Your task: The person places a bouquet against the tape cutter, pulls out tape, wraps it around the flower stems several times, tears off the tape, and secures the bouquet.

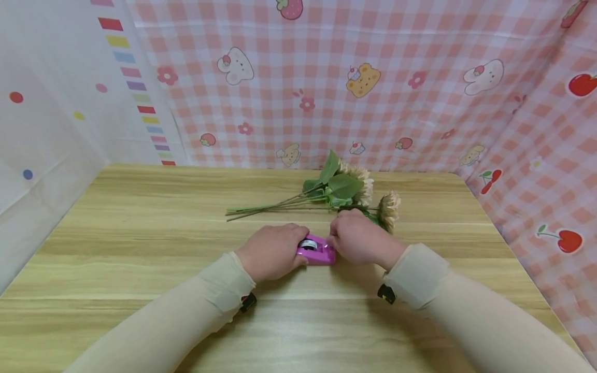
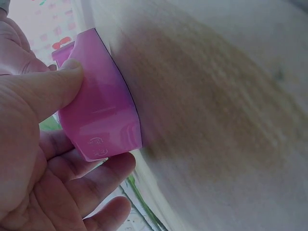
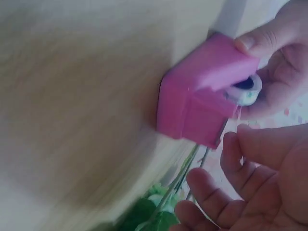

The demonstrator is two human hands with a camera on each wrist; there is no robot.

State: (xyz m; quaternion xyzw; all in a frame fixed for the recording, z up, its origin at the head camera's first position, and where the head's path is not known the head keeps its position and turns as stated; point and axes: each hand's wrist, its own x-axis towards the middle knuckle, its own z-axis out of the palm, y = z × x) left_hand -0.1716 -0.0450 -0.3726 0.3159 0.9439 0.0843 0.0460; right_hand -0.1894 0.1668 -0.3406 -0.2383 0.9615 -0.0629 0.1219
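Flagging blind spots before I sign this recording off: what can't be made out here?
Left wrist view: the tape roll, hidden by the pink dispenser.
Left wrist view: the marking, too faint to read.
Right wrist view: the green leaves, cut off by the bottom edge.
Head view: the right hand's palm, hidden by its back.

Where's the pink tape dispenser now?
Head view: the tape dispenser is below and slightly right of centre, between the left hand gripping it and the right hand, with flower stems beyond.
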